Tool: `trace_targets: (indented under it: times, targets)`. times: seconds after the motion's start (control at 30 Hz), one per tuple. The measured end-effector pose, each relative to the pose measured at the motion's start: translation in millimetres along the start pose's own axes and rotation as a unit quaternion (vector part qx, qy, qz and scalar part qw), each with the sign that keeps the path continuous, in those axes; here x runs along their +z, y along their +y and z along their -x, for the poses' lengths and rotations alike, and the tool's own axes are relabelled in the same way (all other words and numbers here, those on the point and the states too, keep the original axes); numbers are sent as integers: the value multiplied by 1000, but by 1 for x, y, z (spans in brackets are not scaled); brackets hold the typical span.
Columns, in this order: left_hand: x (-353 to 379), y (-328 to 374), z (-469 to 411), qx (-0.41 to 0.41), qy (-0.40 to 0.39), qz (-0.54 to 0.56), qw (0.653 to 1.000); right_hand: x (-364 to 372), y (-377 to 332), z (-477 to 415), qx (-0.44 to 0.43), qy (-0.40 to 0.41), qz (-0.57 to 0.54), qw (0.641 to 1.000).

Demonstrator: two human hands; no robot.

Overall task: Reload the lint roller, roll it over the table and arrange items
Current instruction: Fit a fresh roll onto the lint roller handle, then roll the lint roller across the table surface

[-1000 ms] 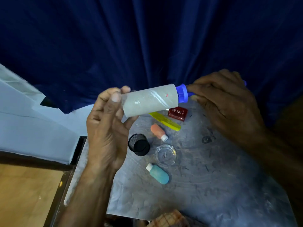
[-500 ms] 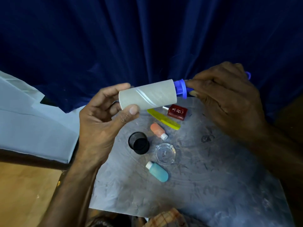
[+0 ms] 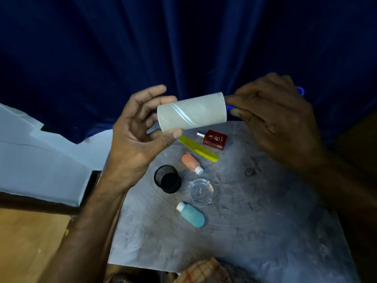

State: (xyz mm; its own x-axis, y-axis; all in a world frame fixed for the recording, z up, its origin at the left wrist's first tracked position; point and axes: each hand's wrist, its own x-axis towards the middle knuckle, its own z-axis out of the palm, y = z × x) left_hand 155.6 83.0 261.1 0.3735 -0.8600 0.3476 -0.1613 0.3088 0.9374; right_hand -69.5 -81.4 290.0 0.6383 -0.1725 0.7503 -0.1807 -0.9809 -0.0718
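The lint roller's pale grey paper-wrapped cylinder [image 3: 191, 112] is up in the air between your two hands, lying almost level above the far edge of the scuffed grey table [image 3: 255, 231], in front of the dark blue curtain [image 3: 183, 48]. Your left hand [image 3: 138, 139] cups the cylinder's left end: the thumb presses under it and the fingers curl loosely behind, partly spread. Just right of the cylinder, your right hand [image 3: 273, 121] is closed around the blue plastic handle [image 3: 231, 107], with a sliver of blue also showing past the knuckles.

Taking the cylinder as the marker, the rest lies on the table beneath it. Below its left end stands a black mesh cup [image 3: 167, 181], upright and open. Below its middle a yellow-green translucent comb [image 3: 199, 149] lies slanted, with a small peach bottle with a white cap [image 3: 191, 163] just nearer you. Further toward you sit a clear glass ashtray [image 3: 201, 192] and, beside it, a teal bottle with a white cap [image 3: 190, 214] on its side. Below the cylinder's right end lies a dark red rectangular perfume bottle with a silver neck [image 3: 215, 139], close to the comb's far end.
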Motion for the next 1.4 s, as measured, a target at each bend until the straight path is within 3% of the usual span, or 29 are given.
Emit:
trace_targets:
  times: [0.17,0.3,0.43,0.5,0.7,0.83,0.97,1.1,1.2,1.3,1.4]
  targets:
    - [16,-25,-5,2,-35,-114,993,10,5,28,80,-89,16,993]
    - [42,-60,-16,82,-97,-313,941,23,11,77,174,-140,20,975]
    - [72,-114,-30,92,-189,-369,905,42,16,133,394,-192,-46,897]
    - [88,-145,-36,92,-251,-388,882,53,18,159,461,-213,-59,860]
    - [124,-208,-45,75,-392,-437,806,86,16,204,536,-359,-6,764]
    - [137,-235,-45,46,-417,-465,779,104,18,220,543,-403,-35,736]
    - [145,-254,-39,41,-412,-465,783,112,22,236,580,-407,-106,698]
    - [148,-264,-27,14,-344,-431,834,120,20,244,615,-372,-147,679]
    - [151,-271,0,-40,-260,-403,876,131,16,247,638,-374,-116,663]
    - [151,-279,29,-128,-246,-424,862,141,11,247,647,-374,-75,660]
    - [149,-286,45,-144,-295,-464,823,149,8,244,659,-346,-46,667]
